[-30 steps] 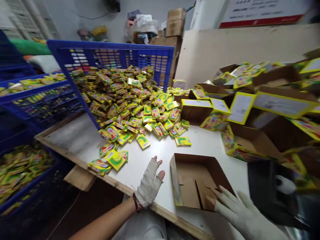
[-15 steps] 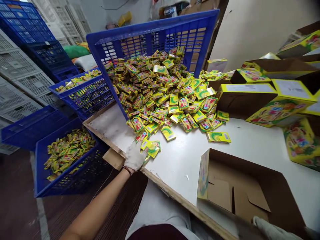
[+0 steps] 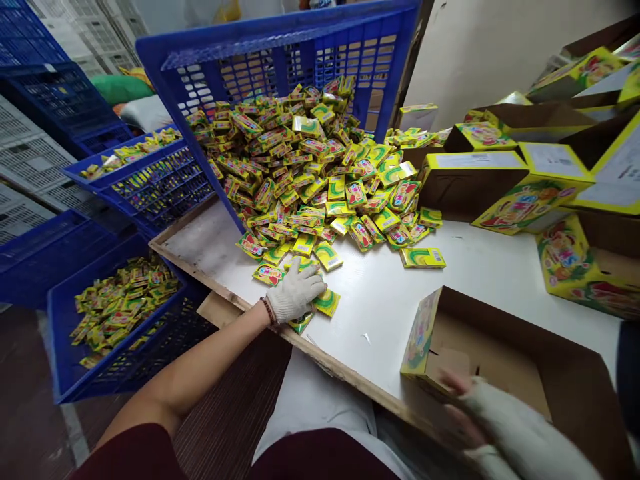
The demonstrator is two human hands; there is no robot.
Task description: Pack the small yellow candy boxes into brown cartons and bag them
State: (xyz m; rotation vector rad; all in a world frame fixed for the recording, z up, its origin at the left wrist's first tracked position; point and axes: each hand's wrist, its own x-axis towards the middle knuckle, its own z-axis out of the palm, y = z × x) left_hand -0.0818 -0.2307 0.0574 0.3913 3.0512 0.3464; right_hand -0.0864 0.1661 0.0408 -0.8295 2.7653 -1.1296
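Left hand [image 3: 296, 291], gloved, palm down, fingers spread flat over few loose yellow-green packets [image 3: 326, 301] near front edge of white table [image 3: 500, 267]; pressing, not gripping. Big packet heap [image 3: 310, 173] just beyond, spilling from tilted blue crate [image 3: 280, 60]. Right hand [image 3: 493, 420], gloved, blurred, at near wall of open cardboard box [image 3: 505, 363]; grip cannot tell.

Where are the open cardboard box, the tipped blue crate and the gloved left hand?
open cardboard box [image 3: 570, 380]: head view, brown inner wall.
tipped blue crate [image 3: 280, 40]: head view, upper rim.
left hand [image 3: 296, 293]: head view, back of glove.
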